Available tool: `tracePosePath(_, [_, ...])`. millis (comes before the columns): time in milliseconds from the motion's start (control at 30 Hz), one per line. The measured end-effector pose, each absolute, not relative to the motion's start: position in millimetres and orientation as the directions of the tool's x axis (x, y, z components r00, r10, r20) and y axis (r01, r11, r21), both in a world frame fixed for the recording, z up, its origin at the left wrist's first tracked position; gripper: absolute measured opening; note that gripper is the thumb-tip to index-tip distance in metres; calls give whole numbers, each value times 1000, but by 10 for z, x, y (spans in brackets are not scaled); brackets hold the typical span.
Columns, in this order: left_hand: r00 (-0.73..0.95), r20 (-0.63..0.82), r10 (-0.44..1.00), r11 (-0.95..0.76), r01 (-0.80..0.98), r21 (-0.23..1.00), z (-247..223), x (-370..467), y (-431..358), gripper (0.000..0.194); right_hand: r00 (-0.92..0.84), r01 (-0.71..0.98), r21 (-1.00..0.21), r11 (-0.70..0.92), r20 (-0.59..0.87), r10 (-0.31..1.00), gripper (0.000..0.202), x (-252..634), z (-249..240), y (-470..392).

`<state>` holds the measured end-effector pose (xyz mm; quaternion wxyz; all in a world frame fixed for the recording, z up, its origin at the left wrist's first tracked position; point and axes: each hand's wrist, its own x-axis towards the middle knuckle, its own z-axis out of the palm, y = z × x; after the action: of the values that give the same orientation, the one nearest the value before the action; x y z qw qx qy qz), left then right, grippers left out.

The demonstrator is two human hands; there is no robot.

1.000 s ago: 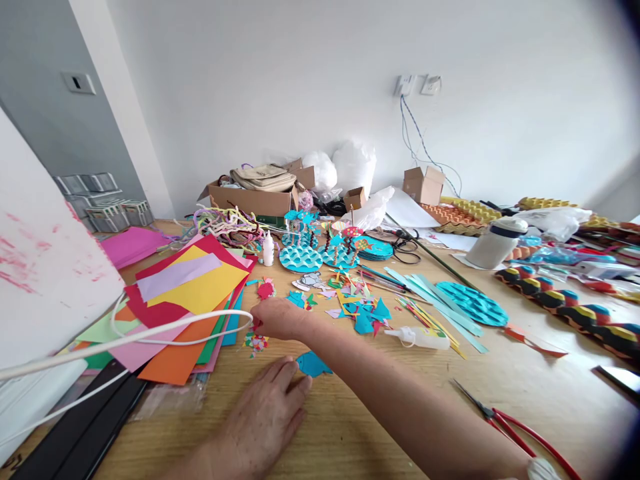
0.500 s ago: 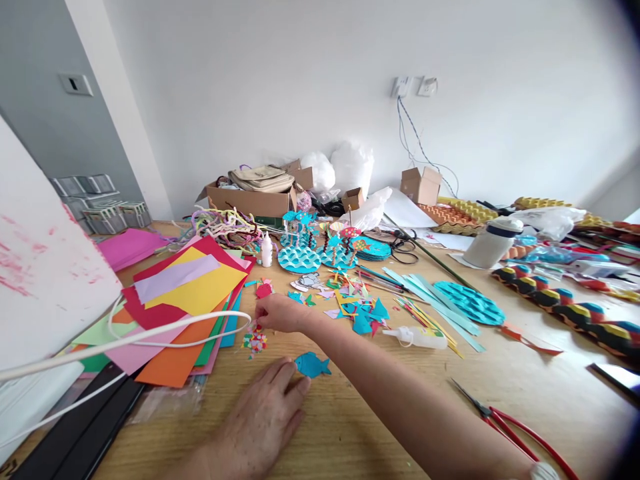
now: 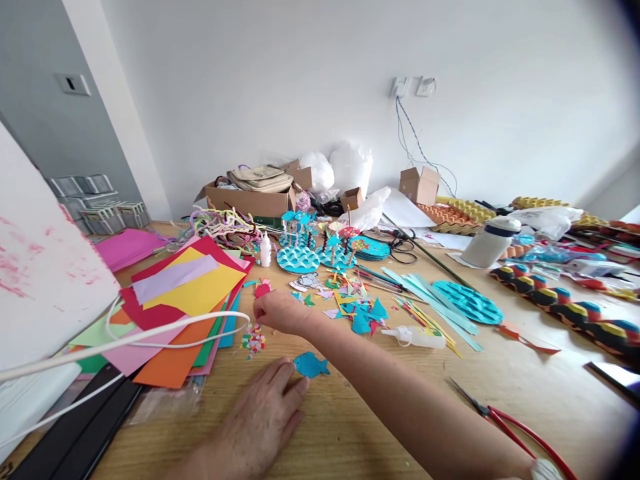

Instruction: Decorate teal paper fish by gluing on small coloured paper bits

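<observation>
My left hand [image 3: 267, 413] lies on the table with its fingers spread, its fingertips beside a blue paper fish [image 3: 311, 365]. My right hand [image 3: 276, 311] reaches across, fingers bent together just above a pile of small coloured paper dots [image 3: 254, 341]; whatever its fingertips hold is too small to make out. A red paper piece [image 3: 263, 288] lies right behind that hand. Blue and mixed paper scraps [image 3: 363, 315] are spread to its right, with a white glue bottle [image 3: 415, 337] lying on its side near them.
Coloured paper sheets [image 3: 187, 283] and a white cable [image 3: 165, 336] are on the left. Red-handled scissors [image 3: 493, 413] lie at the front right. Farther back stand a small white bottle [image 3: 265, 251], blue wavy bases [image 3: 299, 259] and a cardboard box [image 3: 250, 201]. A white bottle [image 3: 487, 243] stands right.
My right hand has lifted slightly away from the dots, uncovering more of the pile. My left hand and the blue fish have hardly moved.
</observation>
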<state>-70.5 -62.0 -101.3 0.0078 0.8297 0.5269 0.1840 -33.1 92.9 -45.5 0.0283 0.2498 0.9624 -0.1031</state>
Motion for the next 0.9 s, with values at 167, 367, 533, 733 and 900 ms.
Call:
tracePosePath(167, [389,319,864,-462,865,197,-1044,-709,-610,33,-893,442,-114,890,-147,425,21,-379,-527,909])
tracePosePath(367, [389,272,880,-444,877,182,-1022,-704,-612,37,-901,424,-132,896,-163,402,24,-408,-503,873])
tracePosePath(533, [396,251,883,-442,882,164,-985,-698,-618,38,-892,452,-273,849,-169,420,20,-363,-451,907])
tracePosePath(733, [403,229,886,-441,886,147,-932,-692,-629,39,-856,498,-554,667,-189,482,13,-213,-420,984])
tracePosePath(900, [396,289,871,-437,895,91,-952,-718,-639,44,-844,470,-755,457,-232,484,9,-100,-406,976])
